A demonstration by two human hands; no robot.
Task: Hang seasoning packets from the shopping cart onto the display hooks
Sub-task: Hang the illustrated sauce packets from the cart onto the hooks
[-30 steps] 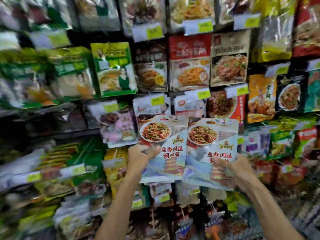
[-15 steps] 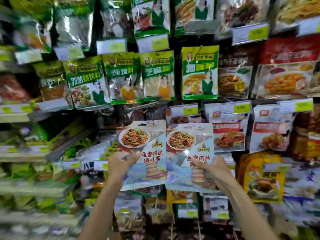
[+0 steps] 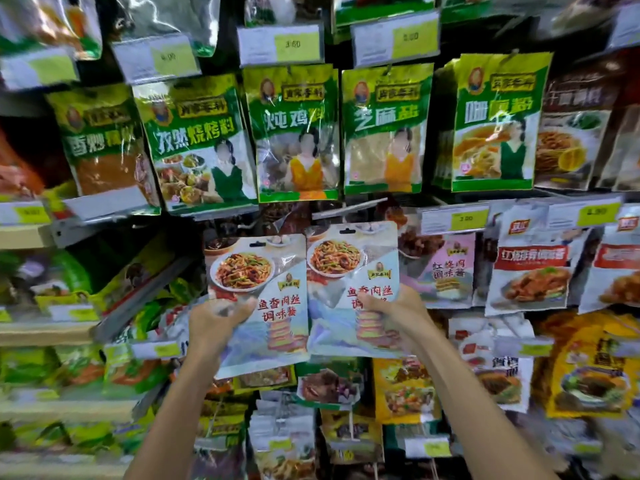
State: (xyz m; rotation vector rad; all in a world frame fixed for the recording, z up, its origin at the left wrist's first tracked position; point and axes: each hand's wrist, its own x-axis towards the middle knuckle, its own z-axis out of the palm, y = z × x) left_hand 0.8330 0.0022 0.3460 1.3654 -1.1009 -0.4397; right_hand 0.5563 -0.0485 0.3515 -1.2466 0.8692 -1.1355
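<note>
Both hands are raised in front of the display, each gripping one packet. The left hand [image 3: 216, 318] pinches the left seasoning packet [image 3: 273, 282] at its lower left edge, with the thumb across the front and the fingers behind. The right hand [image 3: 391, 313] clasps the right seasoning packet [image 3: 341, 271] at its lower right in the same way.

The two packets are flat, glossy plastic pouches, rectangular with rounded top corners. Each is printed with a white plate of shredded meat and noodles over a pale blue ground with red characters. Light glares off their slightly crinkled film. Each has a small dark hanging slot at the top centre – whether either slot has reached a hook cannot be told. They are held side by side with their inner edges touching, the right one a little higher.

Directly above hangs a row of shiny green pouches [image 3: 294, 133], stacked several deep – some have clear windows showing powder. Yellow-and-white price tags [image 3: 280, 45] sit in clear holders above them. To the right hang white pouches with red labels [image 3: 530, 271], and lower right are orange ones [image 3: 588, 362]. Pale shelf edges [image 3: 41, 332] run along the blurred left side.
</note>
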